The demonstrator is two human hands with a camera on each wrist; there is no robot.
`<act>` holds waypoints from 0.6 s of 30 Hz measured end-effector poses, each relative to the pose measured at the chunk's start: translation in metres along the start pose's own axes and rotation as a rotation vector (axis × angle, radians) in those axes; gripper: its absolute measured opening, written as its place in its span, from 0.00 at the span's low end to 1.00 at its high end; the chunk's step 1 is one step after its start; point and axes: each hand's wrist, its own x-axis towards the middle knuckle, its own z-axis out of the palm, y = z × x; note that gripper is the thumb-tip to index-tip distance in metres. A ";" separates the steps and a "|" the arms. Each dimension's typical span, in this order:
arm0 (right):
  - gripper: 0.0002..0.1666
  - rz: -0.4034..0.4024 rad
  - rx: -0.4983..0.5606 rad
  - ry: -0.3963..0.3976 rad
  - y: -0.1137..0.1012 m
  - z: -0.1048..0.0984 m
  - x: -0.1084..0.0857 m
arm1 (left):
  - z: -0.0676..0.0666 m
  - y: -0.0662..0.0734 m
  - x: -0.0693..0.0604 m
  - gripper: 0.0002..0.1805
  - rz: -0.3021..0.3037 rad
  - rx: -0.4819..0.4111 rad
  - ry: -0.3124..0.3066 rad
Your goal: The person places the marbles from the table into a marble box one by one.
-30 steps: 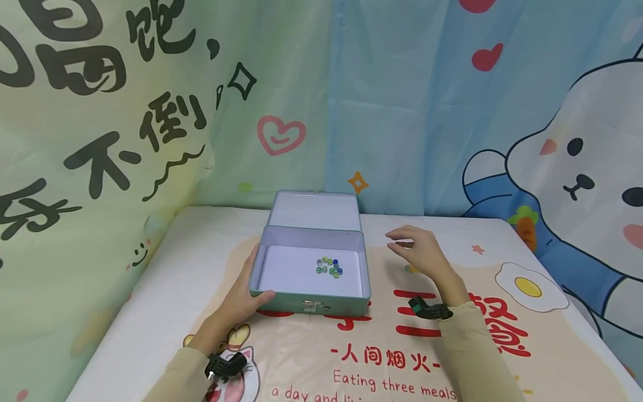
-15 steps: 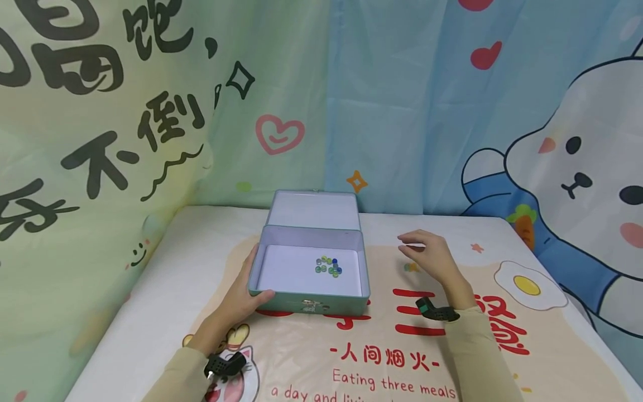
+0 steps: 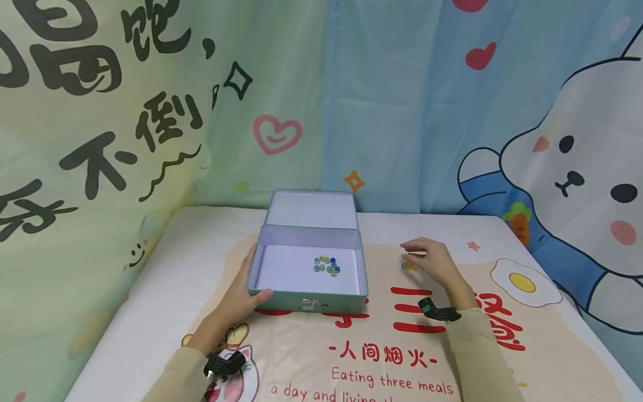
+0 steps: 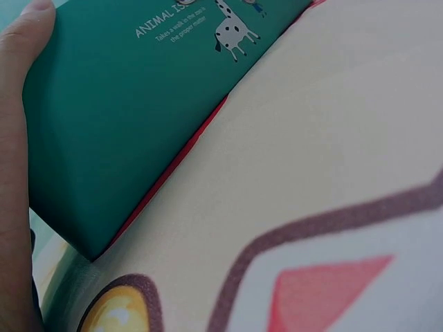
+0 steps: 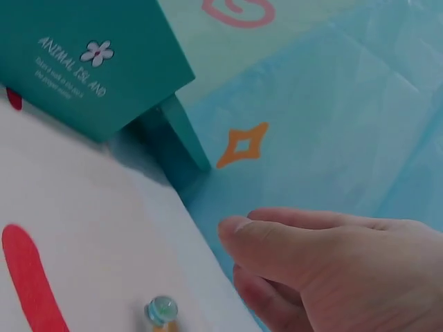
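Note:
A green tin box [image 3: 311,303] stands on the table with its hinged lid [image 3: 311,209] raised behind it. Several glass marbles [image 3: 326,266], green and blue, lie together on its white floor, right of centre. My left hand [image 3: 243,293] grips the box's front left corner, thumb at the front; the left wrist view has that hand [image 4: 14,138] against the green wall. Right of the box, my right hand [image 3: 432,261] hovers with loosely bent fingers and nothing visible between them. Below those fingertips a single clear greenish marble [image 5: 163,310] rests on the tablecloth, apart from the hand.
The printed tablecloth [image 3: 382,385] has red lettering, a fried egg picture and a cat picture. Behind the table hangs a printed curtain [image 3: 382,111], close to the raised lid.
My right hand first moved right, away from the box, then lowered a little towards the loose marble. My left hand stays on the box, and the marbles inside lie as before.

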 end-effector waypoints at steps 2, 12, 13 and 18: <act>0.20 0.028 -0.003 -0.015 0.003 0.001 0.000 | 0.000 0.000 0.000 0.58 -0.006 -0.001 0.003; 0.18 0.084 -0.013 -0.077 0.012 0.008 -0.003 | 0.000 0.001 -0.001 0.59 0.000 -0.019 0.007; 0.18 0.087 -0.013 -0.080 0.013 0.009 -0.003 | 0.000 0.001 -0.001 0.59 -0.002 -0.019 0.005; 0.17 0.091 -0.021 -0.089 0.019 0.013 -0.003 | 0.000 0.001 0.000 0.59 -0.001 -0.015 0.000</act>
